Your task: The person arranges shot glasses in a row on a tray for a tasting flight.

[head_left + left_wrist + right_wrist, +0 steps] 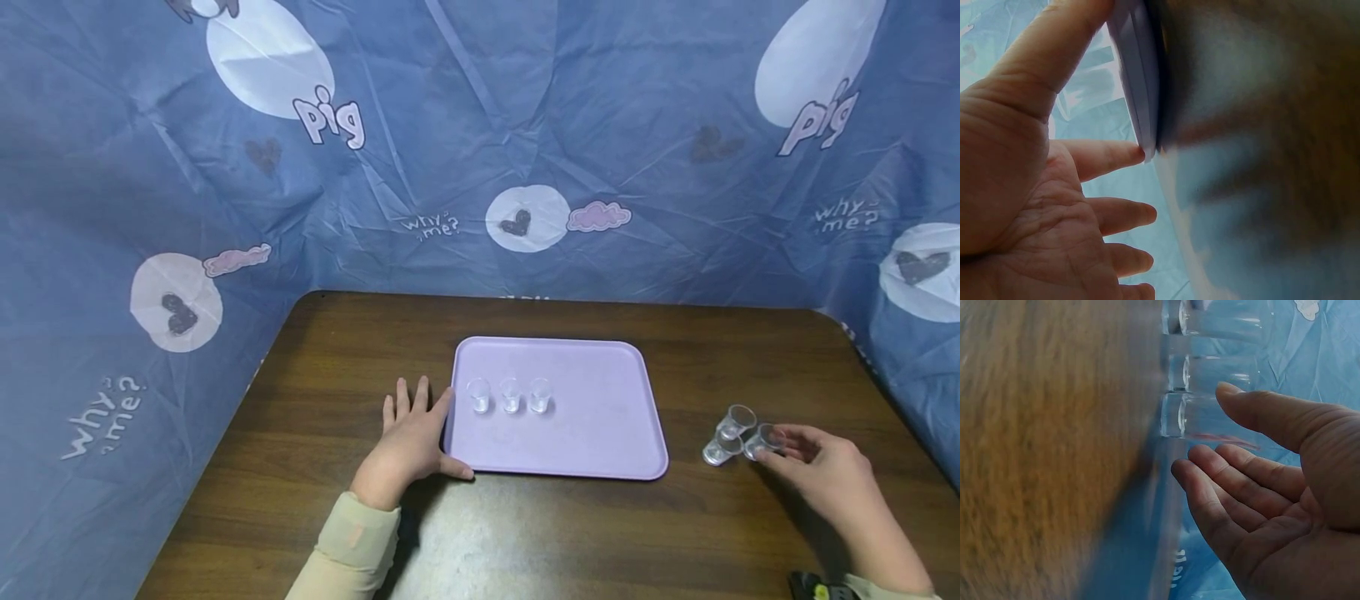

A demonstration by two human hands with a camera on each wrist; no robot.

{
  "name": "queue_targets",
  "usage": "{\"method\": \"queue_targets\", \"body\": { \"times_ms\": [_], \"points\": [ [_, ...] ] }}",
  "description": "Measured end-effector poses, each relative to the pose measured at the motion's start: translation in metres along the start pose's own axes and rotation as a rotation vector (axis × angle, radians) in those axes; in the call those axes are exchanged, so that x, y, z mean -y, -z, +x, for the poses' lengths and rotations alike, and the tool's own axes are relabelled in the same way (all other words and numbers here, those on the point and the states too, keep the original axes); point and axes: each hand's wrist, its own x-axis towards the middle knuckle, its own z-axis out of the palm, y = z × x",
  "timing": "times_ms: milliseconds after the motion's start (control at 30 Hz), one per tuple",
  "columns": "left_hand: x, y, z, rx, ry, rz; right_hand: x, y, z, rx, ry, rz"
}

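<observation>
On the lilac tray (585, 417), three small clear glasses (510, 396) stand upright in a row. My left hand (408, 442) is spread at the tray's near left corner, its thumb by the front edge and its index finger touching the left side. To the tray's right, three more clear glasses stand close together on the table. Around the nearest one, a clear glass (754, 447), my right hand (828, 471) has its thumb on one side and its fingers on the other. In the right wrist view that glass (1207, 415) is upright; firm contact is not plain.
The other two loose glasses (723, 450) stand just left of the right hand, very near each other. A brown wooden table (540, 533) carries everything. Blue printed cloth (450, 167) hangs behind and along the sides.
</observation>
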Motion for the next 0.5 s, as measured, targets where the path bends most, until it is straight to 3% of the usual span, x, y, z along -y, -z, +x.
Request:
{"method": "queue_targets", "body": {
  "times_ms": [500],
  "points": [
    [-0.0003,-0.0001,-0.0006,0.004,0.002,-0.002,-0.0011,-0.0022,0.0005,-0.031,0.005,-0.024]
  ]
}}
